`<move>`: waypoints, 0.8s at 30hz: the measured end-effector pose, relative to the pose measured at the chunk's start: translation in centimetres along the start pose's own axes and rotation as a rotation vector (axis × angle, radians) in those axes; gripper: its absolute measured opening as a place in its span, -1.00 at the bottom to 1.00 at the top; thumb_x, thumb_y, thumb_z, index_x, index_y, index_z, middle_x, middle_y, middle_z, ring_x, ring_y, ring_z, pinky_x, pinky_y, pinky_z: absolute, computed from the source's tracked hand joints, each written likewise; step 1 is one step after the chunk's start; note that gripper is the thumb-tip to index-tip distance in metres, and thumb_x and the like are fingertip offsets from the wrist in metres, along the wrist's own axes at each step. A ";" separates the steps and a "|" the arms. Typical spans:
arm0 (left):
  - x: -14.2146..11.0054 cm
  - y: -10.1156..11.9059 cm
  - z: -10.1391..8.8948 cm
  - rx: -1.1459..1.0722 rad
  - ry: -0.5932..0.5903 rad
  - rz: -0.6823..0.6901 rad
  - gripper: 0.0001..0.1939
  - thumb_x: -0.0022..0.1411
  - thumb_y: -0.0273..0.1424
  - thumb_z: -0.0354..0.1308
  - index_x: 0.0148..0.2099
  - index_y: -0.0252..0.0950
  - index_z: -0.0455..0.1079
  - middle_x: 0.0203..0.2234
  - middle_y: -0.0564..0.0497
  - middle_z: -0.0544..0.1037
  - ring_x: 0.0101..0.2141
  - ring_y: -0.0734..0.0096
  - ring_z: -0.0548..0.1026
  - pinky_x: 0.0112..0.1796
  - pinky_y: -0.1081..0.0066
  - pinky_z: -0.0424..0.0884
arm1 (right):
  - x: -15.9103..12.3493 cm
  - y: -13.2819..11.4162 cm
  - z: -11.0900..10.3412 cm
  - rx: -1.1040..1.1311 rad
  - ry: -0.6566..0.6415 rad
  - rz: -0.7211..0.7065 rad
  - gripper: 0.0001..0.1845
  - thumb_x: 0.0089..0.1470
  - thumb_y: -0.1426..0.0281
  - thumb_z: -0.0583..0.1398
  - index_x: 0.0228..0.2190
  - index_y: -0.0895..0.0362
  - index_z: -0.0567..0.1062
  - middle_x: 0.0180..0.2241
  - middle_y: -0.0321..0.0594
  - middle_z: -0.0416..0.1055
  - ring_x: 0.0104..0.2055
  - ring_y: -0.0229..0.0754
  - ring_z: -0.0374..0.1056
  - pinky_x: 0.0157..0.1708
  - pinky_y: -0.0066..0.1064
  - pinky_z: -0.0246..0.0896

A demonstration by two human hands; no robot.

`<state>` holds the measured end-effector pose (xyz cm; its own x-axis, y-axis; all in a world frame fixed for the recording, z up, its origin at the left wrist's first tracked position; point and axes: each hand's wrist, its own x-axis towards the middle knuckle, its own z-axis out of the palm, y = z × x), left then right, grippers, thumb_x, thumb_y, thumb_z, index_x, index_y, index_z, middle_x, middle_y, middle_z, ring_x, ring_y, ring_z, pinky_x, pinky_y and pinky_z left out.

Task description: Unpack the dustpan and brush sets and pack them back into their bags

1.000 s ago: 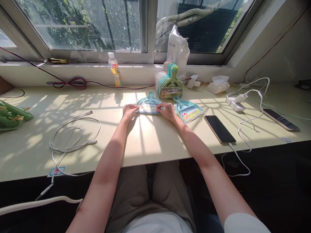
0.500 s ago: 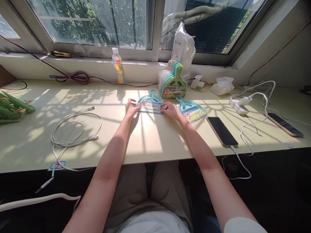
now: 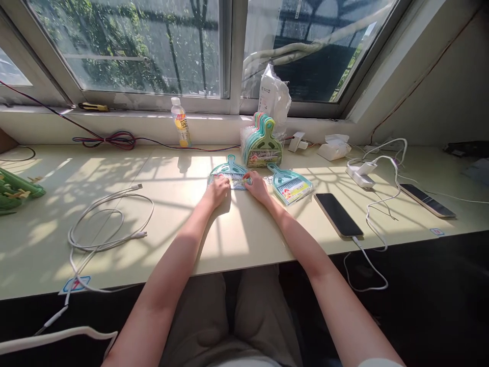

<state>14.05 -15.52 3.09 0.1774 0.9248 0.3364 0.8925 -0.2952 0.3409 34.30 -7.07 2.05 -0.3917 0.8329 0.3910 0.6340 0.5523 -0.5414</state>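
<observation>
A small teal dustpan and brush set (image 3: 231, 165) in a clear plastic bag lies on the table in front of me, handle pointing to the window. My left hand (image 3: 219, 189) is over its lower left part, with the fingers bent down onto the bag. At the lower right edge, my right hand (image 3: 256, 184) has its thumb and fingers closed on the bag. A second bagged teal dustpan set (image 3: 291, 184) lies tilted, just right of my right hand. Behind them stands a row of dustpan sets (image 3: 265, 145), the front one green, partly wrapped in clear plastic.
A drink bottle (image 3: 181, 124) and a bundled cable (image 3: 118, 139) are by the window wall. A white cable (image 3: 95, 247) lies coiled at left. To the right are a phone (image 3: 338, 214), a charger (image 3: 361, 176), a second phone (image 3: 427, 200) and a tissue pack (image 3: 334, 147).
My left hand has moved from the set's left edge inward onto its lower front. My right hand remains at the right edge. The whole view has shifted slightly.
</observation>
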 end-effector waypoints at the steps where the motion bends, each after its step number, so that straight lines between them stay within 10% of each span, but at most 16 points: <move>1: 0.1 0.0 0.1 -0.004 -0.022 -0.009 -0.72 0.29 -0.57 0.06 -0.12 -0.27 0.59 0.02 -0.26 0.59 0.15 -0.10 0.49 0.24 -0.04 0.39 | -0.2 -0.5 0.0 -0.059 -0.008 -0.022 -0.70 0.15 0.52 0.14 -0.12 0.10 0.56 0.02 0.04 0.51 -0.10 0.09 0.47 -0.13 -0.14 0.40; 8: 0.0 0.1 -0.2 -0.016 0.003 -0.095 -0.71 0.36 -0.53 0.05 -0.13 -0.25 0.62 0.06 -0.20 0.57 0.10 0.02 0.49 0.10 0.16 0.50 | -1.1 -4.2 1.3 -0.344 -0.180 -0.407 -0.69 0.38 0.50 0.06 -0.04 0.12 0.58 0.01 0.09 0.53 0.11 0.19 0.40 0.13 0.03 0.31; 24: 0.6 -2.2 0.9 0.157 0.066 -0.259 -0.50 0.45 -0.28 0.06 0.34 -0.26 0.46 0.10 -0.37 0.51 0.13 -0.14 0.49 0.10 0.03 0.47 | 1.1 -3.9 1.7 -0.410 -0.240 -0.277 -0.76 0.34 0.37 0.22 -0.06 0.28 0.55 0.02 0.25 0.53 0.09 0.18 0.46 0.11 -0.09 0.41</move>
<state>12.57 -14.11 1.77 -0.0875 0.9452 0.3145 0.9587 -0.0059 0.2845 30.27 -8.24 3.36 -0.6918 0.6694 0.2709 0.6743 0.7330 -0.0894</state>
